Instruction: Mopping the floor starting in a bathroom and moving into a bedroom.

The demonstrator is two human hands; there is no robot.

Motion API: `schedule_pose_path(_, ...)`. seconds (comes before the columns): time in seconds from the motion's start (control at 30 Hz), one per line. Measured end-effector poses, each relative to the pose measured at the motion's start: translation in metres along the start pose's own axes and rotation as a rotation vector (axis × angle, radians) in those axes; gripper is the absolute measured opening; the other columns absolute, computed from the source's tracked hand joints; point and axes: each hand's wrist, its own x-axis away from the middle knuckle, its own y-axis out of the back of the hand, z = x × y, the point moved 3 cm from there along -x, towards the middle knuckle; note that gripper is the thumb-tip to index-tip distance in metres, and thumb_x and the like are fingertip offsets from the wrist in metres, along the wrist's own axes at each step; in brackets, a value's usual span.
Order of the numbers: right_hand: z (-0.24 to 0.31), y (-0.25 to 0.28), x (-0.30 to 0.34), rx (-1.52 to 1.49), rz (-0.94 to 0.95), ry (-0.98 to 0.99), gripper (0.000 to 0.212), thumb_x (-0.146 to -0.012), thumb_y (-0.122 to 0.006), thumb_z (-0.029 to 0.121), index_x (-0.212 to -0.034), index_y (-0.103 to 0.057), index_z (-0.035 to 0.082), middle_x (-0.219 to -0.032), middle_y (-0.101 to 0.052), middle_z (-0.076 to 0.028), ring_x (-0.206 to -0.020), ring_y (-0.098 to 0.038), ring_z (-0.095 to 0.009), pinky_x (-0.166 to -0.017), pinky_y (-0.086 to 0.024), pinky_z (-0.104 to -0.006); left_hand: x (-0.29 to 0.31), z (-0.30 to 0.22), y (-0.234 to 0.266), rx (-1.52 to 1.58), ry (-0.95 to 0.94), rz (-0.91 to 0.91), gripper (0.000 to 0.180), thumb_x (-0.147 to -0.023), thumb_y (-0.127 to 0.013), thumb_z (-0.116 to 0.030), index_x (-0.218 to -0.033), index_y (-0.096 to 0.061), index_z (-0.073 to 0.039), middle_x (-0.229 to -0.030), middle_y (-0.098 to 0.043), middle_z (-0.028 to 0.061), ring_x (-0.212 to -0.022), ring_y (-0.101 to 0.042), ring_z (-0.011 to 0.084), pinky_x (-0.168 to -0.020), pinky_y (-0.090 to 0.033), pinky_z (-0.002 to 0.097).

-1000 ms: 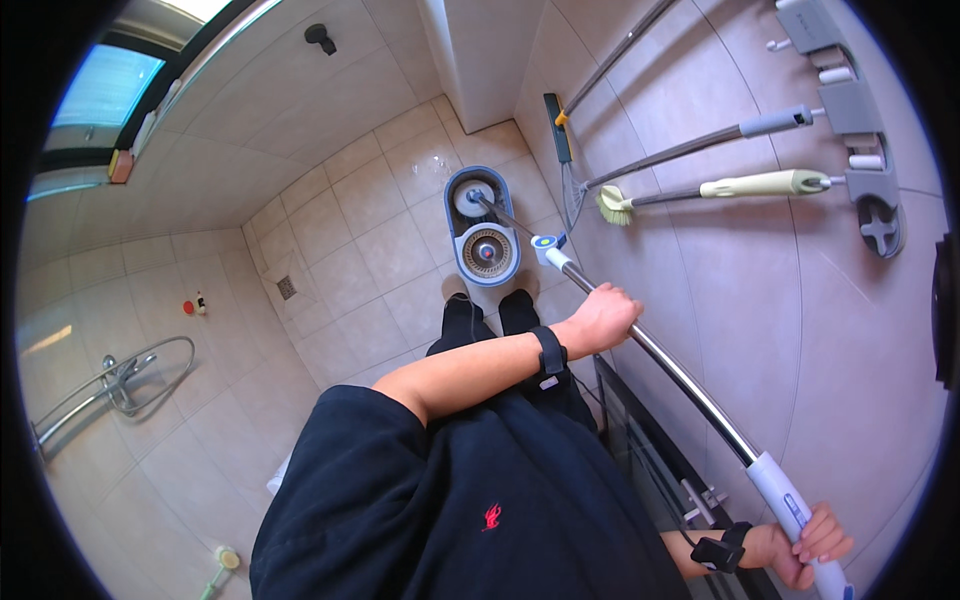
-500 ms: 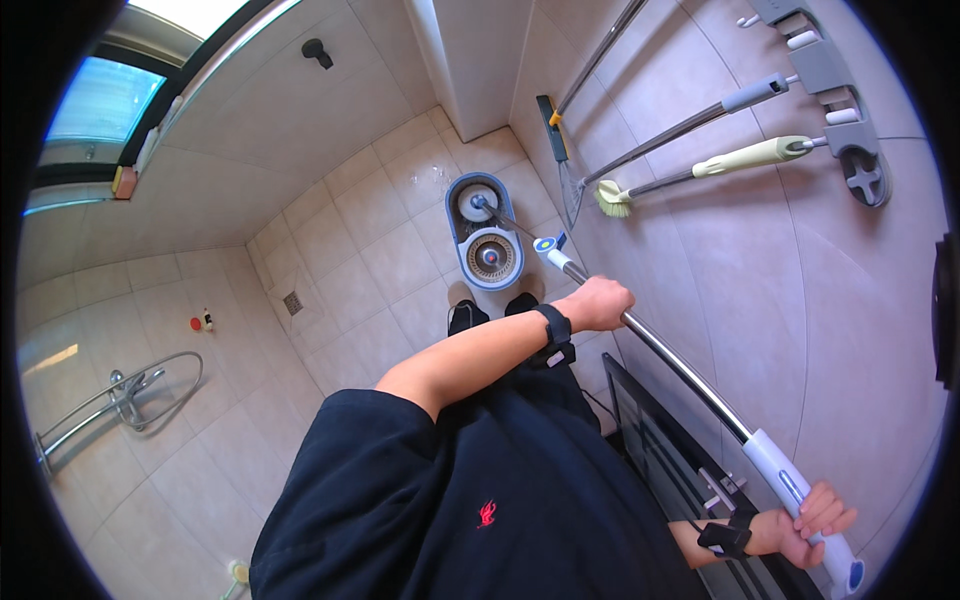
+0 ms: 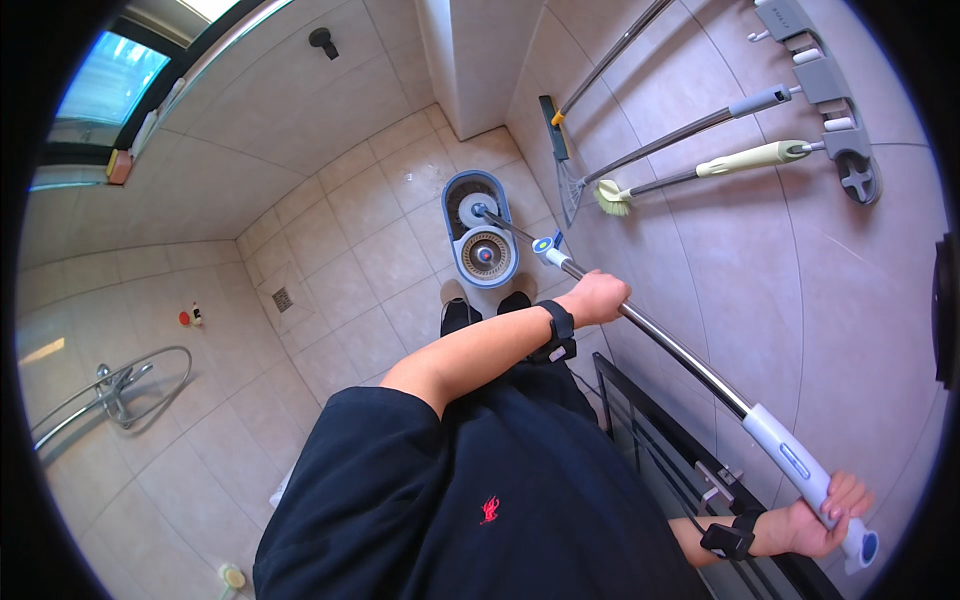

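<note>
Head view: the left hand (image 3: pixel 594 298) wraps the bare metal pole (image 3: pixel 665 340) of a long silver-and-white mop (image 3: pixel 705 378), while the right hand (image 3: pixel 828 517) is clamped on its white plastic grip (image 3: pixel 788 452), near the capped end. The two hands stand well apart, probably for steadier control of the slanting pole. The mop's round, pale disc head (image 3: pixel 478 209) sits in the far well of an oblong blue-and-grey plastic bucket (image 3: pixel 488 280); whether it touches the bottom, I cannot tell. A round, beige slotted basket (image 3: pixel 486 254) fills the near well. The bucket stands on beige floor tiles (image 3: pixel 365 250) just ahead of the person's feet (image 3: pixel 453 292), presumably for easy reach. A green-handled scrub brush (image 3: pixel 755 158) hangs from a grey plastic wall rack (image 3: pixel 822 85), likely to stay off the floor
</note>
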Motion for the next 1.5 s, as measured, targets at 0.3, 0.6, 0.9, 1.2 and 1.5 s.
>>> schedule_pose_path(0.3, 0.026, 0.071, 0.032, -0.286, 0.387, -0.033, 0.021, -0.061, -0.054, 0.005, -0.072, -0.037, 0.01, -0.051, -0.037, 0.002, -0.044, -0.036, -0.008, -0.056, -0.029, -0.0202, 0.028, -0.023, 0.0, -0.075, -0.079, -0.169, 0.015, -0.063, -0.064, -0.009, -0.069, -0.05, -0.007, -0.07, -0.056, 0.0089, -0.079, -0.054, 0.0284, -0.069, -0.04, 0.0379)
schedule_pose_path(0.6, 0.03, 0.127, 0.1, -0.023, 0.126, -0.226, 0.024, -0.065, -0.057, 0.012, -0.073, -0.035, 0.011, -0.056, -0.035, 0.0, -0.054, -0.036, -0.011, -0.062, -0.027, -0.0271, 0.062, -0.014, -0.061, -0.061, -0.137, -0.145, 0.02, -0.067, -0.056, -0.004, -0.084, -0.044, -0.003, -0.078, -0.05, 0.0126, -0.077, -0.049, 0.0311, -0.069, -0.039, 0.0398)
schedule_pose_path(0.9, 0.019, 0.19, 0.08, -0.102, 0.237, -0.197, 0.025, -0.065, -0.058, 0.012, -0.072, -0.034, 0.011, -0.054, -0.035, 0.0, -0.051, -0.034, -0.01, -0.059, -0.026, -0.0268, 0.057, -0.032, -0.114, -0.088, -0.08, -0.087, 0.021, -0.071, -0.058, -0.005, -0.089, -0.047, -0.006, -0.083, -0.051, 0.0104, -0.081, -0.051, 0.0299, -0.075, -0.04, 0.0398)
schedule_pose_path(1.2, 0.0, 0.24, 0.085, -0.045, 0.255, -0.269, 0.026, -0.066, -0.058, 0.016, -0.077, -0.035, 0.012, -0.061, -0.039, 0.0, -0.061, -0.038, -0.012, -0.07, -0.027, -0.0298, 0.038, -0.033, -0.165, -0.139, 0.009, -0.022, 0.013, -0.073, -0.052, -0.005, -0.085, -0.052, -0.011, -0.083, -0.054, 0.0075, -0.089, -0.053, 0.0271, -0.079, -0.038, 0.0405)
schedule_pose_path(1.5, -0.014, 0.274, 0.104, 0.0, 0.254, -0.296, 0.031, -0.067, -0.064, 0.024, -0.078, -0.037, 0.014, -0.063, -0.041, 0.001, -0.061, -0.041, -0.011, -0.073, -0.031, -0.0297, 0.037, -0.035, -0.174, -0.261, 0.054, 0.13, 0.014, -0.068, -0.054, -0.001, -0.078, -0.052, -0.01, -0.082, -0.053, 0.0068, -0.091, -0.052, 0.0269, -0.075, -0.04, 0.041)
